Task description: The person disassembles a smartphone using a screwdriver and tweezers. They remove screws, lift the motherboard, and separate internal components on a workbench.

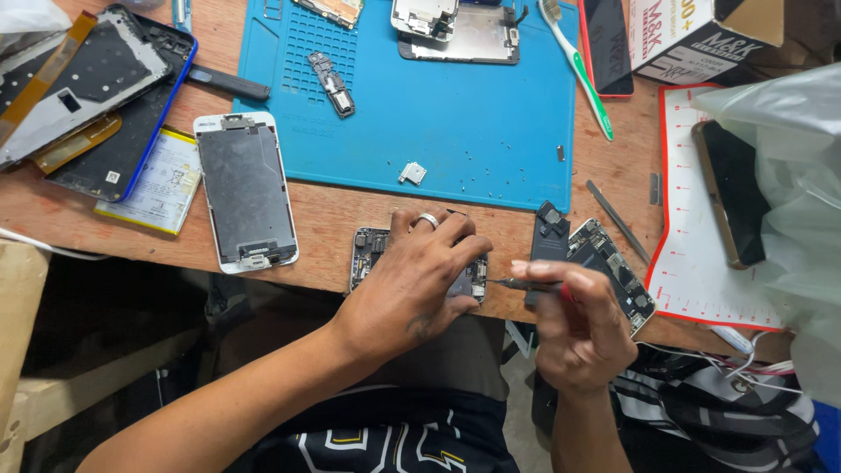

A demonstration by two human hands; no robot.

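- The left hand (412, 280), a ring on one finger, lies pressed flat over an opened phone body (372, 250) at the lower centre of the frame, on the table's near edge; the hand hides most of it.
- The right hand (574, 320) pinches a thin screwdriver (517, 283), its tip pointing left at the phone's right end; whether the tip touches is hard to tell.
- Just right, a second circuit-filled phone (613, 271) is partly covered by that hand.
- Above, a blue work mat (455, 114) holds tiny scattered screws, too small to make out.
- A plastic bag (788, 175) is cut off at the right edge.
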